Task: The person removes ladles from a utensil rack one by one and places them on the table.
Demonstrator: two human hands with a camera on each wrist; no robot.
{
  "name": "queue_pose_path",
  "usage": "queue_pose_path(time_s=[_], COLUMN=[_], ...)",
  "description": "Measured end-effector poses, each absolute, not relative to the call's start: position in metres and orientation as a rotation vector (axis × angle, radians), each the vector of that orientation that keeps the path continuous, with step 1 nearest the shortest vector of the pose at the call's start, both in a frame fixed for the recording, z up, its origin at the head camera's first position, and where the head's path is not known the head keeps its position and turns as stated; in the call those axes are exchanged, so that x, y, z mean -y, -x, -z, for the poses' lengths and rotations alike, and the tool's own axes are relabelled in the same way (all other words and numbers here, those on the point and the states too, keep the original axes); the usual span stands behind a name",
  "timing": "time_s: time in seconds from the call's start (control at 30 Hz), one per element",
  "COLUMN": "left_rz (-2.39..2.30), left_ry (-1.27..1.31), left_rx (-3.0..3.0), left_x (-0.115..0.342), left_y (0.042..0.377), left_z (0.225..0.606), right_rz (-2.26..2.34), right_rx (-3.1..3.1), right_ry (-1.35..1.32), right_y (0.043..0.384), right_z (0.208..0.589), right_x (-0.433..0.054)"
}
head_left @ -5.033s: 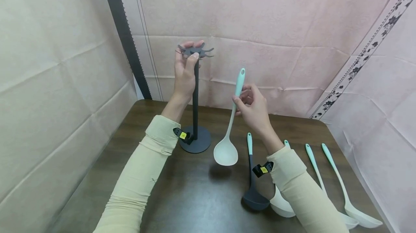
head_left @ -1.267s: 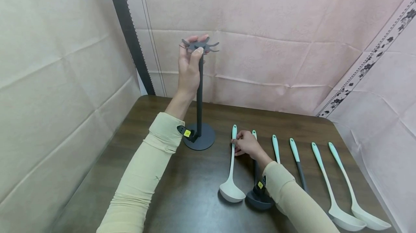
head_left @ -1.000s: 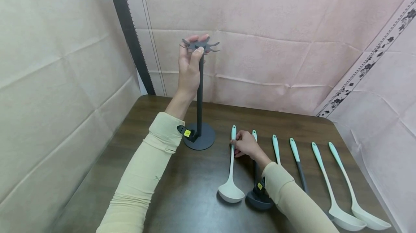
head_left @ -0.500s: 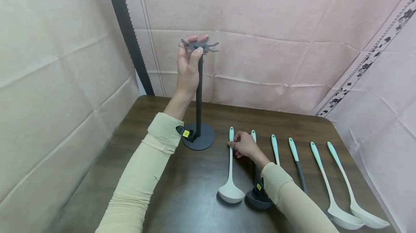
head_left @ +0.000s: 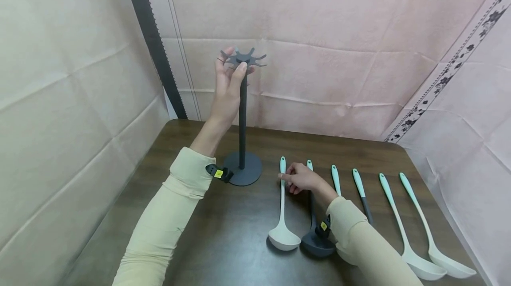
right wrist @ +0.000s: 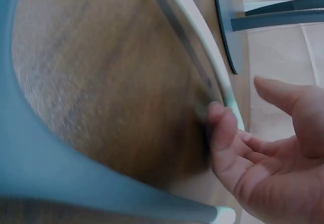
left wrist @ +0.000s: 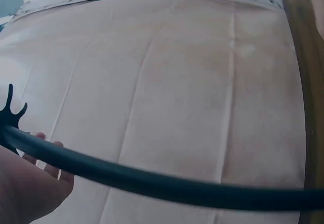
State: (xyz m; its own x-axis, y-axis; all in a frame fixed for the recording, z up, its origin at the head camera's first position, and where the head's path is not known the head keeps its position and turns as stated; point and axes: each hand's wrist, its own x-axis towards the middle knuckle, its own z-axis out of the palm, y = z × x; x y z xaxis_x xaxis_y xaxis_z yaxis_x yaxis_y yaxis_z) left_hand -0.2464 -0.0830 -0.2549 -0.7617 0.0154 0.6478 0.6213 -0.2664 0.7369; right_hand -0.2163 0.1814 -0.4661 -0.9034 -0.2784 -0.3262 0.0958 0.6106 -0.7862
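My left hand [head_left: 228,91] holds the top of a dark utensil stand [head_left: 242,122], with the thumb near the hub and the other fingers behind it. Curved hooks [head_left: 257,58] spread out around that hub, none carrying a utensil. A white ladle [head_left: 284,238] with a mint handle lies on the table, bowl toward me. Beside its handle is my right hand [head_left: 304,178]; in the right wrist view the thumb [right wrist: 276,89] stands away from the handle and a bent fingertip [right wrist: 225,127] is right at it. A dark ladle [head_left: 318,245] lies partly under the right wrist.
Farther right lie more mint-handled utensils: a white one [head_left: 336,177] partly behind the sleeve, a dark-shafted one [head_left: 358,183], and two white ladles [head_left: 423,268] at the far right. Pale cloth [head_left: 319,77] hangs behind the table [head_left: 223,241].
Five seconds ago the right hand held the white ladle up near the stand; now it lies left of the dark one. Lately, the left arm shifts slightly left and down, and the hook top turns.
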Motion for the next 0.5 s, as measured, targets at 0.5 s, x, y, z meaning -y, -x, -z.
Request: queue_pose_path(time_s=[0.5], left_rz=[1.490], left_ry=[0.671], left_rx=[2.390], left_x=[0.123], left_y=[0.243], left_z=[0.292], right_rz=[1.179], right_rx=[-2.458], right_ry=[0.452], right_y=[0.195], right_z=[0.415], right_x=[-0.215])
